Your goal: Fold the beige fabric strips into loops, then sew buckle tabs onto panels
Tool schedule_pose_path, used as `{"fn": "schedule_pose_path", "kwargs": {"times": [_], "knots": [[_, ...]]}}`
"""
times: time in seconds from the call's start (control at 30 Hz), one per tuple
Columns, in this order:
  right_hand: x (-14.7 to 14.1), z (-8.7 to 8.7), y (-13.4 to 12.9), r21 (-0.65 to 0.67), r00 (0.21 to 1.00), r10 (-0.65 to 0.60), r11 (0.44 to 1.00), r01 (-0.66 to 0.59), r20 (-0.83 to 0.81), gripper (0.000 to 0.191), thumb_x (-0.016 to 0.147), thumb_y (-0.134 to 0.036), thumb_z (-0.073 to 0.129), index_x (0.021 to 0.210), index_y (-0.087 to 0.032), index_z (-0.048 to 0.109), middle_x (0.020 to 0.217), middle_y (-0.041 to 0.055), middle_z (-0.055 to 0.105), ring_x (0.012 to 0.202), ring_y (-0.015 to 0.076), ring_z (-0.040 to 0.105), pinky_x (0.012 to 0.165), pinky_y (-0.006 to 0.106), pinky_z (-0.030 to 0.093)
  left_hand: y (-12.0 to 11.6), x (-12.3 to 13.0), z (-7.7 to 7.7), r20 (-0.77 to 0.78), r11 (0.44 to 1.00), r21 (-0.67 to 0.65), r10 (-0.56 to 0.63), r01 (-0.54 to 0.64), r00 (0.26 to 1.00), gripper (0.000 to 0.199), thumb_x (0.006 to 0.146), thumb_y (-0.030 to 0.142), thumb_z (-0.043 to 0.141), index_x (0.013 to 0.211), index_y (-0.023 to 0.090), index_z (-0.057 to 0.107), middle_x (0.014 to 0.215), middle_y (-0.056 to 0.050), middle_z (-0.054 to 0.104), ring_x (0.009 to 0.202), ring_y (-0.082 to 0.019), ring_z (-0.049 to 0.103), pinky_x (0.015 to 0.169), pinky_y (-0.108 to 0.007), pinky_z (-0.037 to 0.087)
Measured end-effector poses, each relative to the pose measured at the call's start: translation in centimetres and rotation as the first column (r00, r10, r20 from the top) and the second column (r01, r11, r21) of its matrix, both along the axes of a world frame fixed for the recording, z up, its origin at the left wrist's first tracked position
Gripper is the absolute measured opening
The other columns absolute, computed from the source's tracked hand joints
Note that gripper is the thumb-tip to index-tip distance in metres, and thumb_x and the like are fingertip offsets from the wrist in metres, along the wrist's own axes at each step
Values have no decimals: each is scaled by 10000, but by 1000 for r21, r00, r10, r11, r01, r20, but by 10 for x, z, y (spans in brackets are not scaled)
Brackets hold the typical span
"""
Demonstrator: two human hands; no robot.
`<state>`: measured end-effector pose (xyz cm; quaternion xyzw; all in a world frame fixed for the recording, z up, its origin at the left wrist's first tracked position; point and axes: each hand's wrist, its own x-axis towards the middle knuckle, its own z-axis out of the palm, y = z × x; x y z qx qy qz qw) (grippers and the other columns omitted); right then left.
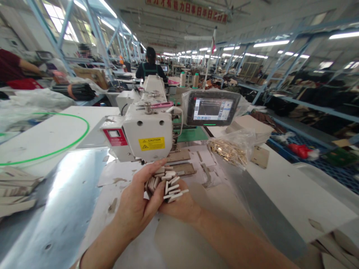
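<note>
A bundle of thin light strips (pixel 171 188) is held between both hands, just in front of the white sewing machine head (pixel 148 130). My left hand (pixel 140 194) wraps round the bundle from the left, its thumb pressed on the strips. From the right, my right hand (pixel 182 205) cups the lower side of the bundle, its fingers partly hidden by the strips. Beyond the hands, flat grey-brown pieces (pixel 183 169) lie on the white work surface under the machine. A curved scrap (pixel 206 175) rests to their right.
A lit display (pixel 213 108) stands right of the machine. Near it lie a clear bag of gold metal parts (pixel 228 149) and stacked beige pieces (pixel 249 125). More pieces (pixel 17 186) are piled at far left. A person (pixel 150 65) sits beyond the machine.
</note>
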<state>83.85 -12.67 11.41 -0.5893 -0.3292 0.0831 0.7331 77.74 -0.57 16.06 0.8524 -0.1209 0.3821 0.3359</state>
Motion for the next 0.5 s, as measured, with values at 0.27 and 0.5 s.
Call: {"fn": "schedule_pose_path", "kwargs": {"times": [0.27, 0.5], "knots": [[1, -3, -1, -35, 999, -37, 999, 37, -6, 433, 625, -117, 765, 1013, -255, 630, 948, -23, 717, 851, 194, 687, 841, 298, 585, -12, -2, -14, -52, 987, -146, 53, -60, 997, 259, 972, 204, 557, 1222, 245, 504, 1130, -29, 739, 910, -122, 727, 778, -208, 568], [0, -3, -3, -31, 999, -1, 1000, 0, -48, 594, 625, -114, 747, 1183, -265, 608, 1042, -4, 732, 943, 223, 700, 898, 337, 590, -19, -1, -15, -52, 958, -287, -1, -14, 999, 389, 980, 202, 548, 1359, 219, 466, 1382, -102, 624, 1268, -174, 608, 1061, -305, 489]]}}
